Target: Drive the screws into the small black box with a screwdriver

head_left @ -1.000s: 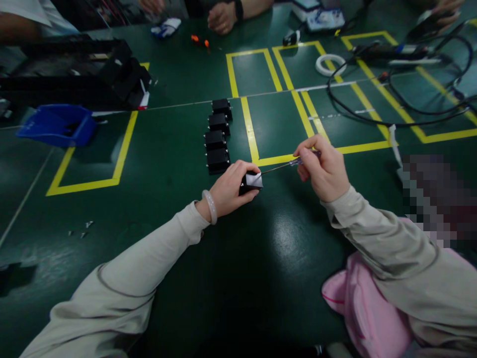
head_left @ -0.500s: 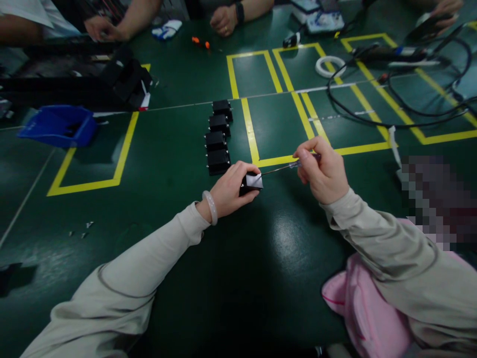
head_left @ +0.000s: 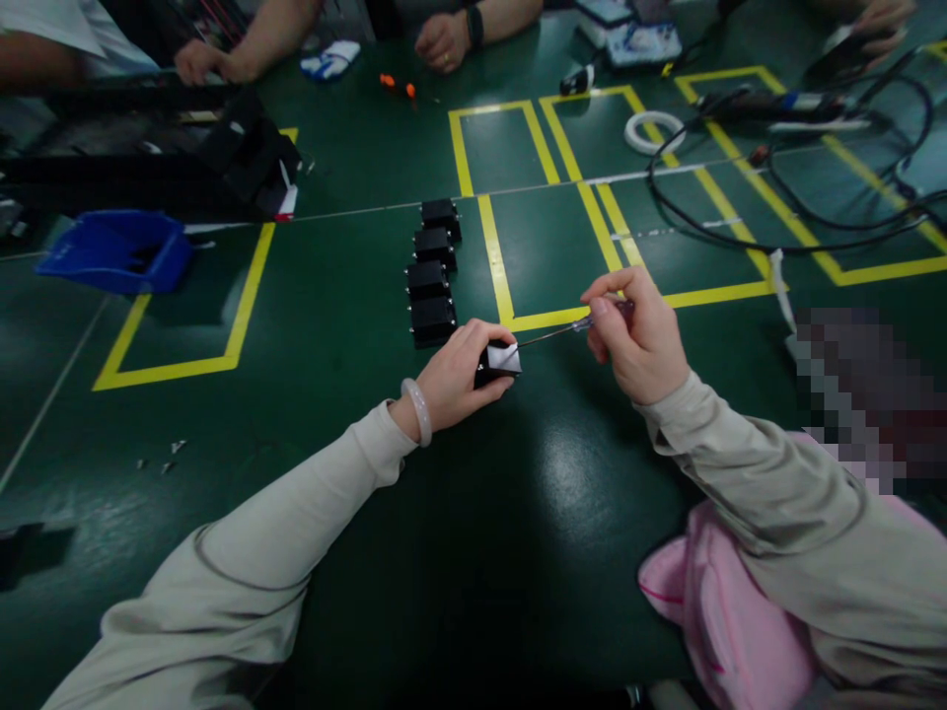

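Observation:
My left hand (head_left: 460,377) is closed round a small black block with a white face (head_left: 504,358), thumb below and fingers over the top. In my right hand (head_left: 640,333) is a screwdriver (head_left: 581,323), gripped by its handle between thumb and fingers. Its thin shaft slants down to the left and its tip meets the block near the white face; the exact contact is too small to make out. Just beyond my left hand, several similar black blocks (head_left: 433,314) stand in a row, with small shiny screws at their sides.
Loose screws (head_left: 176,447) lie at the left near a blue bin (head_left: 118,248). Behind it is a long black housing (head_left: 148,148). Black cables (head_left: 784,242) and a white tape ring (head_left: 654,132) are at the right. Across the table, other people's hands (head_left: 442,42) rest. Pink cloth (head_left: 729,602) lies below my right arm.
My hands, the block and the screwdriver hold nearly the same place. My right hand has shifted very slightly. Across the table, a person's hand at the far left has moved a little.

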The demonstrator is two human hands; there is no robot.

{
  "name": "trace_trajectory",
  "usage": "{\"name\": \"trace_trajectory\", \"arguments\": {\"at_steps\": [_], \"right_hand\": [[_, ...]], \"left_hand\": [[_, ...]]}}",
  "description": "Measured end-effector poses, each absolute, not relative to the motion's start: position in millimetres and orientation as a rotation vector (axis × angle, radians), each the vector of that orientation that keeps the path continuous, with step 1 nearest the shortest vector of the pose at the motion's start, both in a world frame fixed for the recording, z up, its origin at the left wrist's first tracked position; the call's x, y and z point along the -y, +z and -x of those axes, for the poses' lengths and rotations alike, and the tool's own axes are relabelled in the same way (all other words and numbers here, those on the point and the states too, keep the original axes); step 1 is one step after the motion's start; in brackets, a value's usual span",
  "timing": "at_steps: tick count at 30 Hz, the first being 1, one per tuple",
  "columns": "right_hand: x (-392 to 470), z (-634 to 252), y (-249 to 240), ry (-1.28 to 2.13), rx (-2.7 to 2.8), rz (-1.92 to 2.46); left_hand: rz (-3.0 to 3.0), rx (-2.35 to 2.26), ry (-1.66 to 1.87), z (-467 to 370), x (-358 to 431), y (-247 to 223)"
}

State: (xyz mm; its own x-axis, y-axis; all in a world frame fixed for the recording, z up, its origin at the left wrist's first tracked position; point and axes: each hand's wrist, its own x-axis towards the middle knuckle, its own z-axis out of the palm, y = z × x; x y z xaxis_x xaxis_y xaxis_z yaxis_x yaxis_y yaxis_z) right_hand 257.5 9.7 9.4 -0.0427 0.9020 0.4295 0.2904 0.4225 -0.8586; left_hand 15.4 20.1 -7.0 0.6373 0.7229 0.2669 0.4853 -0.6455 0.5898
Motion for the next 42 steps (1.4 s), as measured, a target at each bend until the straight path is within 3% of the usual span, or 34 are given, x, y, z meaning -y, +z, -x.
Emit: {"name": "trace_trajectory", "arguments": {"at_steps": [42], "right_hand": [[-11.4,-259.0,7.3,0.706,1.549,1.095]], "left_hand": [[-2.39,-0.913,0.716,-14.7,-20.7,-9.9]]}}
